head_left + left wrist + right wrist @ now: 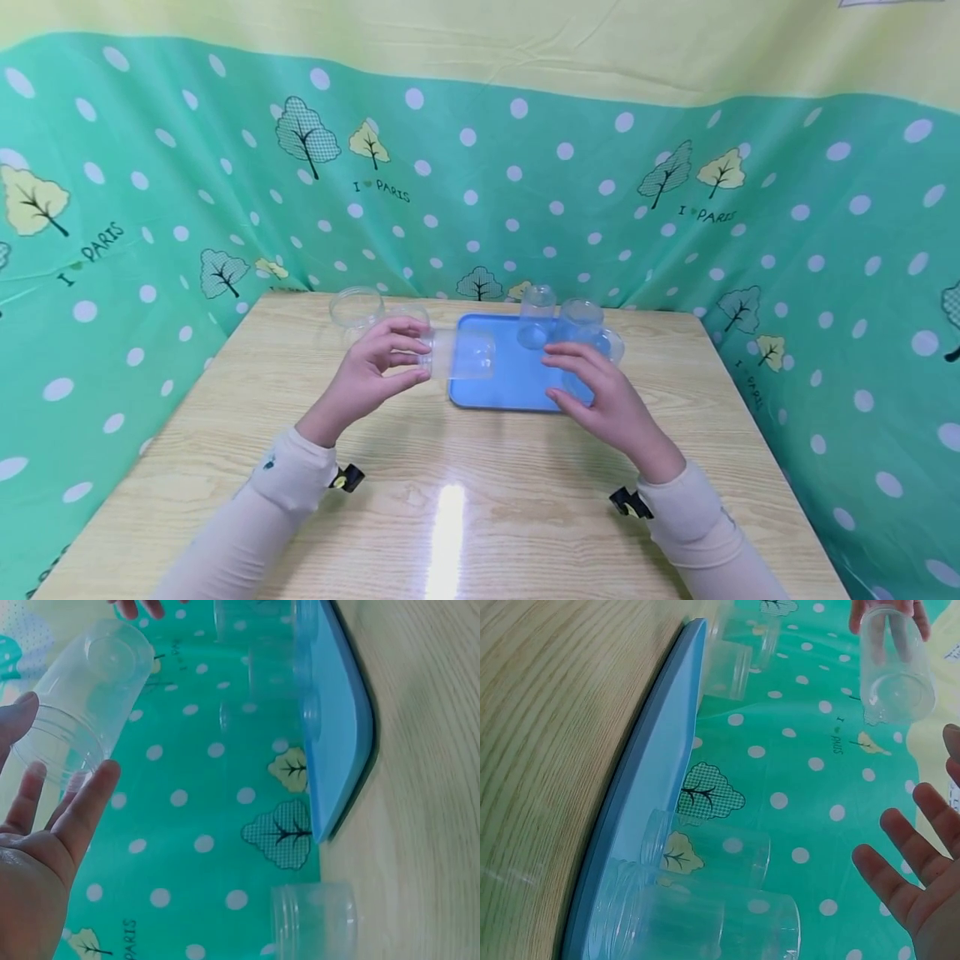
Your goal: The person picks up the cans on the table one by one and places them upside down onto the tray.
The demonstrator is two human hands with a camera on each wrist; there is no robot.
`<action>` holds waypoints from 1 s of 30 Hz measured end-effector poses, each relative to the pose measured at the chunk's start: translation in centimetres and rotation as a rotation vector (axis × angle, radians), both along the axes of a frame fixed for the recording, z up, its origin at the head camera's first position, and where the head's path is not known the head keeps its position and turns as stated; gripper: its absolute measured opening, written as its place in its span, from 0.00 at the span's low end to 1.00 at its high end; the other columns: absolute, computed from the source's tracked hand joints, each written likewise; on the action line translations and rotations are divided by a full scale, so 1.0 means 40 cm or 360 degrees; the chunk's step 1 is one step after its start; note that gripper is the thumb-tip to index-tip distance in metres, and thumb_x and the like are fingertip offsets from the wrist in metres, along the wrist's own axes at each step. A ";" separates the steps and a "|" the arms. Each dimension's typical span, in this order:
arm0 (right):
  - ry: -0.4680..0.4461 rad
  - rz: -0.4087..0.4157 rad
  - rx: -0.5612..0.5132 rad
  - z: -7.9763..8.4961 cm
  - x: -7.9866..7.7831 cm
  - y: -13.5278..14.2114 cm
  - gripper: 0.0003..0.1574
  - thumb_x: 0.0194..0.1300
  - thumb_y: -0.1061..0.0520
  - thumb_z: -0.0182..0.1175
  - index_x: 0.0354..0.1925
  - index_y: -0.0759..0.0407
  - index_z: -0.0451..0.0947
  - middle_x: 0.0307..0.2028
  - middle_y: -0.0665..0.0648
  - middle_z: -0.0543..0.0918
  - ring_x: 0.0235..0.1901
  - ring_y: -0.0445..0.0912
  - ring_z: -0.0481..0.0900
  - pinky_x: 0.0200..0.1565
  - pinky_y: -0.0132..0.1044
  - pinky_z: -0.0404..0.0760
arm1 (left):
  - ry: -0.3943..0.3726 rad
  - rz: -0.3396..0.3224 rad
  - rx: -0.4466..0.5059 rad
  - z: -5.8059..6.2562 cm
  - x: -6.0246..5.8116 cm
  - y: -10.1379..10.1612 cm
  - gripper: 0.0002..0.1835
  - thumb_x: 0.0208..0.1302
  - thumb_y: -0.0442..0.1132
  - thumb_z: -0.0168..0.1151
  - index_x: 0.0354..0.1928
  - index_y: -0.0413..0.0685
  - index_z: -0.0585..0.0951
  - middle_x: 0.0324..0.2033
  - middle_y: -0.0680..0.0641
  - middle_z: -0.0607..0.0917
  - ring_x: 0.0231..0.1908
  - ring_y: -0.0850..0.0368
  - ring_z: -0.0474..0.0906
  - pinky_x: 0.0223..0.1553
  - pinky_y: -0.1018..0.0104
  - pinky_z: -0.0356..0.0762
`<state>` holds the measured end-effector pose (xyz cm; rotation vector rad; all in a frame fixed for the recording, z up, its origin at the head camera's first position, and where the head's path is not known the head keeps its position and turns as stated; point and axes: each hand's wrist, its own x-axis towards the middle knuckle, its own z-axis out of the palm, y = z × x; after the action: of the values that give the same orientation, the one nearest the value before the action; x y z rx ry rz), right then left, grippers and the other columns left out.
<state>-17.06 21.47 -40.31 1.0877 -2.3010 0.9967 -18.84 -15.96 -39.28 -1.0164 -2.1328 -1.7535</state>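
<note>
A clear plastic jar (461, 353) lies sideways in the air above the tray, its threaded mouth toward the left. My left hand (382, 358) grips it around that mouth end, thumb below and fingers above, as the left wrist view also shows with the jar (97, 690). The right hand (596, 392) hovers over the right part of the blue tray (506, 375), fingers spread and nothing in them. Close behind it several clear jars stand on the tray, among them a narrow jar (537, 317) and a wider jar (581, 317).
On the table's back left stand more clear jars, one wide jar (356, 308) and one partly hidden behind the left hand. The wooden table (360, 517) meets a green dotted curtain (480, 183) at the back and sides.
</note>
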 end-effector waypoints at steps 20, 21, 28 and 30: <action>0.0027 0.0123 -0.0142 -0.008 0.007 -0.027 0.36 0.57 0.67 0.74 0.63 0.54 0.79 0.63 0.60 0.78 0.65 0.55 0.74 0.69 0.33 0.71 | -0.0067 -0.0125 0.0046 -0.034 0.017 0.039 0.17 0.54 0.18 0.72 0.45 0.36 0.83 0.61 0.37 0.75 0.60 0.50 0.77 0.53 0.52 0.85; 0.0024 0.0136 -0.0152 -0.009 0.009 -0.029 0.36 0.56 0.68 0.74 0.63 0.55 0.79 0.63 0.60 0.78 0.65 0.56 0.75 0.69 0.33 0.71 | -0.0068 -0.0127 0.0044 -0.038 0.020 0.042 0.17 0.54 0.18 0.72 0.45 0.37 0.83 0.60 0.37 0.75 0.60 0.50 0.77 0.53 0.53 0.85; 0.0001 0.0211 -0.0215 -0.011 0.015 -0.041 0.37 0.54 0.70 0.75 0.62 0.58 0.79 0.63 0.62 0.78 0.65 0.57 0.74 0.69 0.33 0.72 | -0.0087 -0.0127 0.0032 -0.041 0.034 0.061 0.17 0.55 0.19 0.72 0.44 0.40 0.83 0.60 0.39 0.75 0.59 0.49 0.77 0.53 0.55 0.85; 0.0005 0.0225 -0.0233 -0.009 0.016 -0.043 0.38 0.54 0.70 0.75 0.62 0.58 0.78 0.63 0.63 0.78 0.66 0.58 0.74 0.69 0.33 0.72 | -0.0094 -0.0134 0.0033 -0.038 0.035 0.067 0.16 0.55 0.20 0.72 0.44 0.41 0.83 0.60 0.40 0.75 0.59 0.49 0.77 0.53 0.55 0.85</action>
<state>-16.42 19.77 -40.68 1.2021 -2.1348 1.1959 -17.45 -13.28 -40.79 -1.0770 -2.1309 -1.8623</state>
